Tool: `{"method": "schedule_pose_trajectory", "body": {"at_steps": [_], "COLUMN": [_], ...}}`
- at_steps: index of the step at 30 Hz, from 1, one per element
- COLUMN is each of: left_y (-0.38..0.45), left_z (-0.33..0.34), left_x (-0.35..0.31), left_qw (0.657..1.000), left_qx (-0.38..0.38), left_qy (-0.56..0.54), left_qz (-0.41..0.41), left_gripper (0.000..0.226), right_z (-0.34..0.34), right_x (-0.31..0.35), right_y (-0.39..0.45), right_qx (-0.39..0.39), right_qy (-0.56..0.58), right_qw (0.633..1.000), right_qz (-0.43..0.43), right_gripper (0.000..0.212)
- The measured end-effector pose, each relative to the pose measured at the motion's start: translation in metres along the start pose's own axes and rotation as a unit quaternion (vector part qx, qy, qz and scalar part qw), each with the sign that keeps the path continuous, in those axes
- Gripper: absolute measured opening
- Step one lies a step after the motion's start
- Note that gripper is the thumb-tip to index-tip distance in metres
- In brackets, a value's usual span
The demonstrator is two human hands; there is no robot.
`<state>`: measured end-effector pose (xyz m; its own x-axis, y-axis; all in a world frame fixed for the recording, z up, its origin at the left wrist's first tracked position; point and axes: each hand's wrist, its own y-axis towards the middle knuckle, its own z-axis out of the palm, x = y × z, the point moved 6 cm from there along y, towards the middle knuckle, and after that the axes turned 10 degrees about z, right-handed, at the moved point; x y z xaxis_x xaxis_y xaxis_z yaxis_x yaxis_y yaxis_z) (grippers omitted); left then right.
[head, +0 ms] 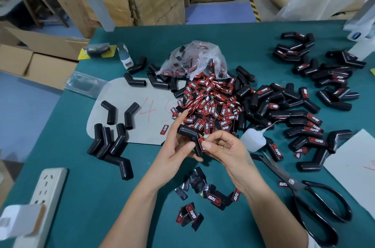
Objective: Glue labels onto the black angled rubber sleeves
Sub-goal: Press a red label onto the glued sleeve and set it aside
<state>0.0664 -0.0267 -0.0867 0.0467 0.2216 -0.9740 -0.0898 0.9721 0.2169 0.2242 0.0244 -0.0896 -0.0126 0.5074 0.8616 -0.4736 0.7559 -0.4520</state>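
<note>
Left hand (pixel 178 146) holds one black angled rubber sleeve (pixel 190 136) above the teal table mat (pixel 101 197), fingers curled round its lower leg, index finger stretched up toward the heap of red-and-black printed labels (pixel 211 105). Right hand (pixel 225 148) pinches a single red-and-black label (pixel 202 144) between thumb and fingers and presses it against the lower leg of that sleeve. Held sleeve sits just in front of the label heap, nearer the person. Behind the heap: crumpled clear plastic bag (pixel 194 59), partly filled with more labels. Left of the heap: grey card sheet with red numerals (pixel 121 93), several unlabelled black sleeves (pixel 113 144) on and beside it. Right of the heap: pile of sleeves already bearing labels (pixel 304 126). Translucent white squeeze bottle with thin nozzle (pixel 252 139) lies just right of the right hand, at the heap's near edge. Black-handled scissors (pixel 316 203) lie further right and nearer. Loose labels (pixel 203 193) are scattered below the wrists.
</note>
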Motion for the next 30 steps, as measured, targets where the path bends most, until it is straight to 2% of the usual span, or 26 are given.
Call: {"method": "schedule_pose_trajectory", "body": {"at_steps": [9,14,20,27,30], "left_y": [-0.0006,-0.0002,-0.0003,-0.0012,-0.0014], "left_z": [0.0018,0.0031,0.0043,0.0044,0.004], "left_x": [-0.0048,-0.0061,-0.0061,-0.0051,-0.0035], "left_qw": [1.0,1.0,1.0,1.0,1.0], "left_qx": [-0.001,-0.004,-0.005,-0.004,-0.004], "left_qy": [0.004,0.006,0.007,0.012,0.014], "left_qz": [-0.008,-0.007,-0.007,0.002,0.004], "left_gripper": [0.072,0.073,0.074,0.073,0.07], "right_z": [0.0005,-0.0003,-0.0003,-0.0002,0.0001], "right_x": [-0.0012,-0.0025,-0.0026,-0.0031,-0.0036], "right_y": [0.0009,0.0013,0.0013,0.0007,0.0011], "right_qx": [0.0,-0.005,-0.008,-0.006,-0.009], "right_qy": [-0.009,-0.011,-0.01,-0.008,-0.006], "right_qw": [1.0,1.0,1.0,1.0,1.0], "right_qz": [-0.004,-0.012,-0.017,-0.021,-0.017], "right_gripper": [0.014,0.02,0.014,0.02,0.036]}}
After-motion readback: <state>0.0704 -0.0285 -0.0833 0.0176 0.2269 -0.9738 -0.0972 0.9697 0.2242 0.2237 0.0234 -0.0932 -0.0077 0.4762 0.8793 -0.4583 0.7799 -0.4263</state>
